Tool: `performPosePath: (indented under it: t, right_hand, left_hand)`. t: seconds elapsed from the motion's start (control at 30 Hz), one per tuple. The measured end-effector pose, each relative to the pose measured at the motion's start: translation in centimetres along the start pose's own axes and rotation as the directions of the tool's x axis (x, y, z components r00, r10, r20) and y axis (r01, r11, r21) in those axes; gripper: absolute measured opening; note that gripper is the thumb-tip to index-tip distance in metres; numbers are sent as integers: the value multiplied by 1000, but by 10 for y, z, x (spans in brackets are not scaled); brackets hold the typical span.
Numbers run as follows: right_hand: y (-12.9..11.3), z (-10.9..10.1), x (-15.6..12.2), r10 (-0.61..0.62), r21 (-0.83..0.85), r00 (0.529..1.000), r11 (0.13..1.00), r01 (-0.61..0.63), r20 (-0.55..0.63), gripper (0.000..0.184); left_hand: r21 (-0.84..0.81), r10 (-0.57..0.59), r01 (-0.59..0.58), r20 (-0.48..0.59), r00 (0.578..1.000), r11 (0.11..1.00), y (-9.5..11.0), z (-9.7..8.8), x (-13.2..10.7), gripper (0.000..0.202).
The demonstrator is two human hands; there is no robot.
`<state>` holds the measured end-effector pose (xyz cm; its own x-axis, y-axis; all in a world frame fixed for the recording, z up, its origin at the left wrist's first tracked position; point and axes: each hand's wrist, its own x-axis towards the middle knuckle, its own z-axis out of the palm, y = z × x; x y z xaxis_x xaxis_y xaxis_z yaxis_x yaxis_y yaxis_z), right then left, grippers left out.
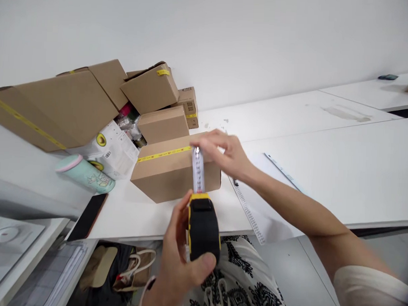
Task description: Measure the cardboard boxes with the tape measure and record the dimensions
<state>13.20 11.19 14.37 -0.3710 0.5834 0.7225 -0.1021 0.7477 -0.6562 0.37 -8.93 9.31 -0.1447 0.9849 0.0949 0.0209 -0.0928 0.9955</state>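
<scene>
My left hand (182, 265) is closed around a black and yellow tape measure (204, 229), held low in front of the table edge. Its white blade (198, 175) is drawn out away from me, over the near side of a cardboard box (169, 181). At the blade's far end, my right hand (222, 149) pinches the tip with thumb and fingers, above the box's top. A strip of yellow printed tape (163, 154) runs along that top. Part of the box's right side is hidden behind my right hand.
More cardboard boxes (149, 89) are piled at the back left, beside a white avocado-print box (118, 151). A mint tumbler (86, 172) lies near a dark phone (88, 215). On the right are a spiral notebook (265, 205) and a ruler (284, 172). Bags (134, 269) sit below the table.
</scene>
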Motion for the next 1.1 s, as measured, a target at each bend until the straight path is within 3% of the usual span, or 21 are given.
performPosePath:
  t: [0.07,0.13,0.2,0.23,0.33,0.4,0.47,0.57,0.77,0.87,0.93,1.0,1.07,1.1]
  right_hand:
    - [-13,-2,-20,-93,-13,992,995,94,86,29]
    - [-7,-12,-34,-92,-82,996,992,92,0,28]
    - [15,-29,-43,34,-178,980,982,-70,-198,27]
    - [30,-38,-46,140,-209,949,957,-203,-282,27]
    - [79,-57,-56,459,-380,831,742,-553,-313,21]
    - [104,-58,-64,630,-537,734,539,-649,-254,22]
    - [122,-53,-70,722,-660,662,399,-636,-201,29]
    - [137,-41,-76,770,-768,623,313,-558,-139,38]
    - [154,-45,-78,788,-760,616,395,-517,-10,32]
    - [158,-61,-80,779,-587,626,521,-620,31,27]
    - [159,-73,-82,759,-200,651,641,-741,22,26]
    - [160,-84,-83,722,230,691,678,-698,-35,24]
    - [162,-91,-82,673,427,732,694,-580,-100,32]
    - [163,-92,-82,653,461,746,707,-537,-131,38]
  left_hand:
    - [152,127,-117,-52,991,981,4,-14,17,93]
    - [325,269,-222,-107,957,919,12,-31,39,93]
    - [551,412,-269,-152,898,790,26,-51,66,100]
    - [661,449,-260,-131,884,704,33,-60,80,103]
    - [845,454,-208,-45,890,492,52,-83,123,98]
    - [902,391,-131,-45,919,412,58,-92,148,95]
    - [929,317,-56,-68,946,366,58,-96,168,92]
    - [939,265,-8,-89,960,345,51,-95,186,88]
    - [958,344,-33,-70,936,286,33,-89,193,68]
    - [969,376,-7,-89,922,247,28,-99,203,66]
    - [966,398,-27,-80,914,255,28,-105,210,66]
    - [963,504,-130,-7,864,236,30,-104,212,73]
    - [942,699,-302,119,705,145,25,-89,205,79]
    - [914,791,-401,196,580,67,19,-74,197,78]
